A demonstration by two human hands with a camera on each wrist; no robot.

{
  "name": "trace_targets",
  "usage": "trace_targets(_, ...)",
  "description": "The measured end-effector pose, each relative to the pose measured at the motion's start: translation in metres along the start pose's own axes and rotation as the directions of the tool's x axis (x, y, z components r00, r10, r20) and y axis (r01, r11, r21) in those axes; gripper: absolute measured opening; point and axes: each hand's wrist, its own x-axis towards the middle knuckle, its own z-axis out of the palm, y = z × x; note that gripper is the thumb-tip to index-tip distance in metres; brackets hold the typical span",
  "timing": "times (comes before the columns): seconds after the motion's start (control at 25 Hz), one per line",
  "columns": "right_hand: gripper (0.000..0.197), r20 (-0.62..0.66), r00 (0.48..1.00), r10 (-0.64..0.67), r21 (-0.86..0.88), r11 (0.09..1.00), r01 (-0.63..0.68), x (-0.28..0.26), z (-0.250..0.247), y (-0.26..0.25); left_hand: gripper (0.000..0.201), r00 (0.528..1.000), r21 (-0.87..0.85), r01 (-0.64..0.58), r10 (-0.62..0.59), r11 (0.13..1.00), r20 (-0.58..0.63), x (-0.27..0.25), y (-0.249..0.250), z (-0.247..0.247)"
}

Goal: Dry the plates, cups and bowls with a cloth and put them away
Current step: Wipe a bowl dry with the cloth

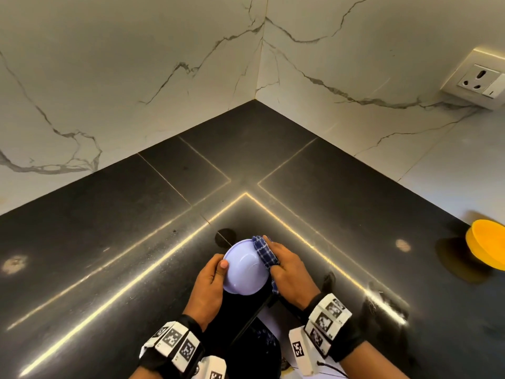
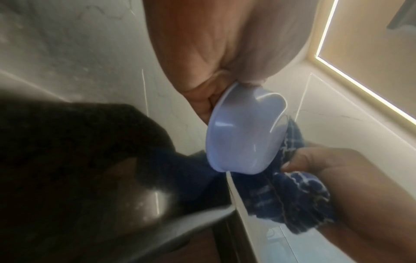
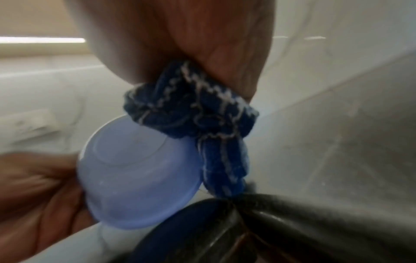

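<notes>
Where the two runs of black countertop [image 1: 314, 192] meet under the marble wall [image 1: 109, 77], the head view shows a pale lilac bowl [image 1: 243, 269] held up above the near edge of the counter, its hollow facing the camera. The left hand [image 1: 209, 285] grips it at the left rim, thumb hooked over the lip and fingers behind. The right hand [image 1: 289, 272] closes round a bunched blue checked cloth [image 1: 263, 251] and presses it against the bowl's right rim. A yellow bowl [image 1: 487, 243] sits tilted on the counter at the far right, well apart, and a wall socket [image 1: 478, 80] is set in the marble above it. In the left wrist view the bowl [image 2: 243, 137] is seen edge-on, pinched at its rim below the palm of the left hand [image 2: 213, 53], while the right hand [image 2: 337, 178] clutches the cloth [image 2: 292, 194] just beside and under the bowl. In the right wrist view, which is blurred, the cloth [image 3: 191, 113] hangs wadded from the curled right hand [image 3: 202, 35], touching the outside of the bowl [image 3: 137, 170], whose base ring faces the lens; the left hand [image 3: 36, 186] holds the bowl's far side.
</notes>
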Motion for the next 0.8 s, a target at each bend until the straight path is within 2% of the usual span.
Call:
trace_targets(0.04,0.069,-0.028,0.997,-0.071,-0.095,0.993,0.068,-0.006,0.005,-0.006,0.024,1.0,-0.003,0.004,-0.004,1.0,0.001,0.0,-0.001,-0.001)
trace_targets(0.08,0.064,-0.03,0.977,-0.212,-0.245,0.949,0.198,-0.013,0.013,-0.012,0.022,1.0,-0.012,-0.002,0.003,1.0,0.016,-0.001,-0.002,-0.001)
trace_targets(0.16,0.044,0.032,0.887,-0.461,-0.49,0.766,0.416,-0.023,0.025,-0.021,0.024,0.998,-0.03,-0.012,0.014,0.999,0.066,-0.002,0.001,0.002)
trace_targets(0.2,0.042,0.032,0.857,-0.515,-0.524,0.721,0.453,-0.021,0.026,-0.024,0.028,0.997,-0.016,-0.013,0.015,1.0,0.077,-0.002,0.004,0.003)
trace_targets(0.24,0.044,-0.006,0.853,-0.522,-0.502,0.739,0.449,-0.016,0.025,-0.025,0.029,0.997,0.004,-0.016,0.016,1.0,0.075,-0.002,0.007,0.005)
trace_targets(0.32,0.045,-0.069,0.913,-0.401,-0.328,0.874,0.359,-0.005,0.017,-0.022,0.021,0.998,0.033,-0.036,0.035,0.999,0.052,-0.001,0.009,0.006)
trace_targets(0.4,0.065,-0.024,0.979,-0.202,-0.076,0.977,0.199,0.001,0.01,-0.01,0.018,0.999,0.043,-0.036,0.034,0.998,0.04,-0.003,0.008,0.006)
trace_targets(0.48,0.068,0.005,1.0,-0.02,0.177,0.984,0.018,0.002,0.007,0.003,0.02,1.0,-0.005,0.016,-0.016,1.0,0.009,-0.006,0.005,0.007)
trace_targets(0.56,0.068,0.012,0.994,0.11,0.332,0.937,-0.107,-0.004,0.009,0.003,0.021,0.996,-0.077,0.076,-0.079,0.994,-0.048,-0.007,0.004,0.009)
trace_targets(0.64,0.069,-0.008,0.99,0.137,0.378,0.917,-0.124,-0.017,0.017,0.001,0.024,0.971,-0.21,0.169,-0.199,0.963,-0.131,-0.007,0.0,0.013)
trace_targets(0.68,0.071,-0.006,0.993,0.122,0.342,0.933,-0.113,-0.026,0.024,-0.002,0.025,0.948,-0.296,0.222,-0.277,0.929,-0.159,-0.007,-0.003,0.013)
trace_targets(0.8,0.074,0.021,1.0,0.021,0.048,0.999,-0.022,-0.034,0.033,-0.005,0.029,0.886,-0.43,0.342,-0.439,0.835,-0.147,-0.003,-0.004,0.009)
